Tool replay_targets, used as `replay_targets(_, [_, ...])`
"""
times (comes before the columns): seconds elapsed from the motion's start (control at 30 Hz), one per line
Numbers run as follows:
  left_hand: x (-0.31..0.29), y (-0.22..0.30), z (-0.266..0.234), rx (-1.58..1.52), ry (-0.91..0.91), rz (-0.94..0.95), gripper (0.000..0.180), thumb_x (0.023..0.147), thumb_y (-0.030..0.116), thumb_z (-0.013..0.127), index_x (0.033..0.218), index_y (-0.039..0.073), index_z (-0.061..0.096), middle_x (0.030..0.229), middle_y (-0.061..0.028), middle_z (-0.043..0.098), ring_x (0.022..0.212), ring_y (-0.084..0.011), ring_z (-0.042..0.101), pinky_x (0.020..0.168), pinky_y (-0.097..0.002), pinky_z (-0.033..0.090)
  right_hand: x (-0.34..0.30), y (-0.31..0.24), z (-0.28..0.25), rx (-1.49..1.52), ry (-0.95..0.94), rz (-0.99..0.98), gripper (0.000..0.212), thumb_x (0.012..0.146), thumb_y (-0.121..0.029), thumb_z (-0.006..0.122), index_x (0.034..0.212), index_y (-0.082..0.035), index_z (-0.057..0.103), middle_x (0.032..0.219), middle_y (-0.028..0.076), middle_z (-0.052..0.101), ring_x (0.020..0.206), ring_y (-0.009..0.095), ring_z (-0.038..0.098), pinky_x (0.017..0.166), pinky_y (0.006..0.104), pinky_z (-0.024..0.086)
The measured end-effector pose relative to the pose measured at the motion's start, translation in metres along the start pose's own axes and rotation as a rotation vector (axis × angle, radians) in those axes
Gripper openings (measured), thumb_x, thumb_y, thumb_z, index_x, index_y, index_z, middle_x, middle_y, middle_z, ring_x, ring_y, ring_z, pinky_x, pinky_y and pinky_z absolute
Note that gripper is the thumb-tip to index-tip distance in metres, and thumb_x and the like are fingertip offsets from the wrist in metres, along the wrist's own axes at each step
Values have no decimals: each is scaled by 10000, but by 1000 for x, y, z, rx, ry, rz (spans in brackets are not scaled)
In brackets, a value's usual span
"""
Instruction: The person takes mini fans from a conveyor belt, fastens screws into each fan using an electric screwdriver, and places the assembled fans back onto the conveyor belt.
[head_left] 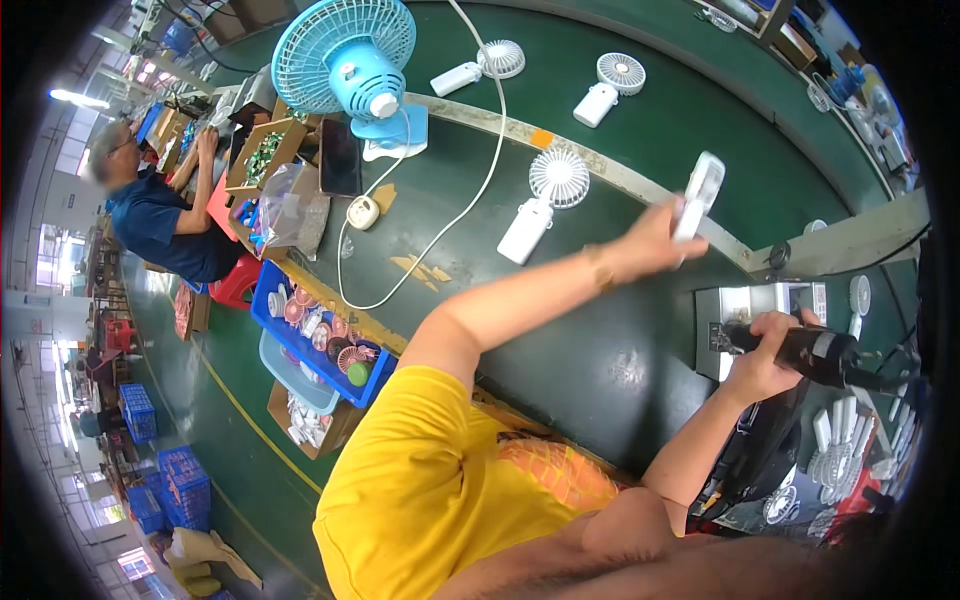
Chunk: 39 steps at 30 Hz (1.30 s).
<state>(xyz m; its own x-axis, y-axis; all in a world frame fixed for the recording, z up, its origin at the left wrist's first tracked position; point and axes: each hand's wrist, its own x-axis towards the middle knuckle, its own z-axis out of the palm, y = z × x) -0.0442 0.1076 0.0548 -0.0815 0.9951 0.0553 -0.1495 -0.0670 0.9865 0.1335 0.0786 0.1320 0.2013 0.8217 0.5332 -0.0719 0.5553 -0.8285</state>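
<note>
My left hand [655, 238] reaches across the dark bench, closed round a white handheld fan [703, 188] that I see mostly edge-on, slightly blurred. My right hand [765, 362] grips a black electric screwdriver [820, 355], held level beside a grey metal box [712, 335]. Nearest to my left forearm, another white handheld fan [525, 232] lies on the bench. Beyond the pale metal rail, two more such fans, one on the left [500, 60] and one on the right [598, 103], rest on the green belt.
A blue desk fan [362, 85] stands at the far left with its white cord [455, 226] looped over the bench. Below it sits a blue crate [262, 310] of pink fan parts. Several white fans [835, 465] lie at the right. A person in dark blue [165, 225] works at the left.
</note>
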Motion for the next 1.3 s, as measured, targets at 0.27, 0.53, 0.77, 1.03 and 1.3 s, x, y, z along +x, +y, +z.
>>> replay_targets(0.27, [177,-49,-146,1324,885,-140,677,687,307,716,1170,-67,424,1205,-224,423,1172,-371,362,976,-517,290,-7,0,5,6,-29,40,403,765,84,594,1124,25,421,674,81,529,545,130,473,554,260,430])
replay_targets(0.53, [163,-19,-100,1076,394,-61,512,560,228,759,961,-38,583,1004,-199,597,959,-329,575,806,-377,481,-5,6,-2,41,-57,16,441,784,6,617,1166,36,400,660,84,521,547,140,461,538,260,408])
replay_targets(0.77, [-6,19,-16,-309,-52,-209,383,686,47,746,988,16,512,818,-59,582,672,-150,605,590,-292,519,-7,4,-3,39,-4,45,389,758,81,569,1103,38,393,655,78,527,553,137,468,558,263,419])
replay_targets(1.03, [-123,-21,24,-605,-28,-525,253,765,-4,657,973,-23,514,839,-87,611,738,-167,629,661,-281,520,-30,5,-4,266,-106,167,362,827,-8,524,1155,2,374,600,39,439,509,116,377,498,264,341])
replay_targets(1.3, [-134,-24,31,-551,-2,-506,292,785,18,647,1043,-19,517,905,-94,626,794,-163,626,711,-272,510,-44,0,8,547,-154,260,571,787,-218,687,1171,-12,317,609,57,454,521,142,441,509,284,389])
